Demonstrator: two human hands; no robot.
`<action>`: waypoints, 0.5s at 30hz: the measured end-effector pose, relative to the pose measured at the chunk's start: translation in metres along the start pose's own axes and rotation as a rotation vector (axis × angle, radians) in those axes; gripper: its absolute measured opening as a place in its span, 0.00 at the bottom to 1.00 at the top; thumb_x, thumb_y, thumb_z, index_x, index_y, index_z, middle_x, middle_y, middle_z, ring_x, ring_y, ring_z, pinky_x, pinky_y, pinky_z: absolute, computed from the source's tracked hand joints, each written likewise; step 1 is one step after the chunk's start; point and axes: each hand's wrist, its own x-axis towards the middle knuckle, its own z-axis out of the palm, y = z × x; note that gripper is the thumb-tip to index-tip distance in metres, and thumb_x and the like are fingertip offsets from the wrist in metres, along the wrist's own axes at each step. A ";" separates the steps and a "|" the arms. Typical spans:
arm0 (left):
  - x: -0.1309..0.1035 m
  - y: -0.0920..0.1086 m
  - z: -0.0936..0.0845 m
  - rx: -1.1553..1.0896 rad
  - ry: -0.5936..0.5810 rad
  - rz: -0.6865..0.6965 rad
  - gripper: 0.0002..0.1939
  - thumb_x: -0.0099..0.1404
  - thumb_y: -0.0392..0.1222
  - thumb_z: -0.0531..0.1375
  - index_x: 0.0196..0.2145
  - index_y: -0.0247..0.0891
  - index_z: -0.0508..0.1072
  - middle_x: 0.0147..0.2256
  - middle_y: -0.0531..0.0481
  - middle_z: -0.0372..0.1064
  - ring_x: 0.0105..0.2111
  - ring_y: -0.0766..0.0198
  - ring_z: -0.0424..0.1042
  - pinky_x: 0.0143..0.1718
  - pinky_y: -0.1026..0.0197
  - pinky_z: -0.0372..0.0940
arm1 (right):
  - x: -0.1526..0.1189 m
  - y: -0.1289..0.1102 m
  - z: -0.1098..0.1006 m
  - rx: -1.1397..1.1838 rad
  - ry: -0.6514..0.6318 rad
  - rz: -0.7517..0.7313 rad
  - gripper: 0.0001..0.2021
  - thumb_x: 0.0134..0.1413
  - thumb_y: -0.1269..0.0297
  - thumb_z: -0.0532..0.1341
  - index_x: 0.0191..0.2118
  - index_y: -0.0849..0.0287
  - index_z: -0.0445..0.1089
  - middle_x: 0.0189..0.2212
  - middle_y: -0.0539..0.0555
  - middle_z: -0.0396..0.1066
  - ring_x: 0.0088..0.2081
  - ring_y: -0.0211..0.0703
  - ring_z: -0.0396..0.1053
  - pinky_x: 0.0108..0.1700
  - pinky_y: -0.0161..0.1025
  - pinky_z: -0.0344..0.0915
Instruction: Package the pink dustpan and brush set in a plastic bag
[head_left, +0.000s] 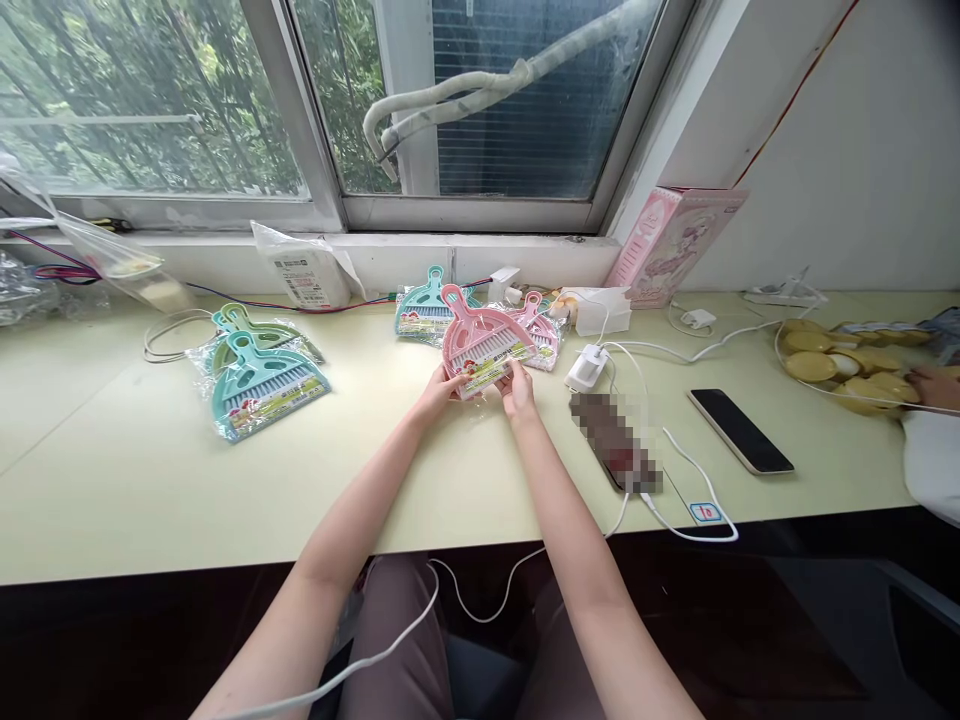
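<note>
Between my two hands is a pink mini dustpan and brush set (482,337) in a clear plastic wrapper with a printed label. My left hand (441,392) grips its lower left corner, while my right hand (516,388) pinches the lower right edge. Just behind it lie another pink set (541,330), partly covered, and a teal set (427,305). Off to the left, a second teal set (268,380) overlaps a green one (238,322), both wrapped in clear plastic.
Right of my hands are a white charger (587,368), a blurred-out phone (615,440) with cables, and a black phone (741,430). A pink box (671,245) leans by the wall. At far right, another person's hand (936,387) is near yellow round items (847,365).
</note>
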 end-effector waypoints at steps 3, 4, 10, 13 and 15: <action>-0.001 0.001 0.001 -0.004 0.014 0.002 0.30 0.53 0.43 0.67 0.52 0.36 0.65 0.49 0.40 0.72 0.39 0.51 0.76 0.39 0.47 0.73 | 0.000 0.000 0.001 -0.003 0.044 0.033 0.02 0.55 0.69 0.59 0.32 0.59 0.69 0.26 0.46 0.75 0.27 0.32 0.73 0.30 0.28 0.71; -0.001 0.001 0.002 -0.002 0.016 0.002 0.30 0.53 0.42 0.67 0.52 0.36 0.65 0.50 0.40 0.71 0.40 0.50 0.75 0.40 0.47 0.73 | 0.000 0.000 0.001 0.000 0.055 0.040 0.02 0.55 0.69 0.59 0.32 0.59 0.69 0.26 0.46 0.75 0.27 0.32 0.73 0.30 0.28 0.71; -0.002 0.001 0.003 0.001 0.018 -0.011 0.31 0.53 0.43 0.68 0.53 0.38 0.65 0.48 0.41 0.73 0.40 0.51 0.75 0.38 0.50 0.73 | 0.003 -0.002 -0.002 0.013 0.060 0.057 0.05 0.57 0.71 0.57 0.33 0.61 0.69 0.25 0.47 0.76 0.27 0.33 0.73 0.31 0.29 0.72; 0.000 -0.001 0.001 0.013 0.011 -0.010 0.30 0.53 0.42 0.67 0.52 0.37 0.65 0.48 0.41 0.72 0.38 0.53 0.75 0.35 0.53 0.74 | 0.007 -0.003 -0.004 -0.004 0.051 0.075 0.05 0.58 0.72 0.57 0.33 0.61 0.69 0.25 0.48 0.75 0.27 0.33 0.73 0.30 0.29 0.72; 0.002 -0.002 -0.001 0.025 0.013 -0.006 0.29 0.54 0.42 0.66 0.52 0.36 0.65 0.48 0.41 0.72 0.36 0.55 0.75 0.33 0.54 0.74 | 0.008 -0.003 -0.005 -0.009 0.036 0.099 0.05 0.58 0.72 0.57 0.33 0.61 0.69 0.25 0.48 0.76 0.27 0.34 0.73 0.30 0.30 0.72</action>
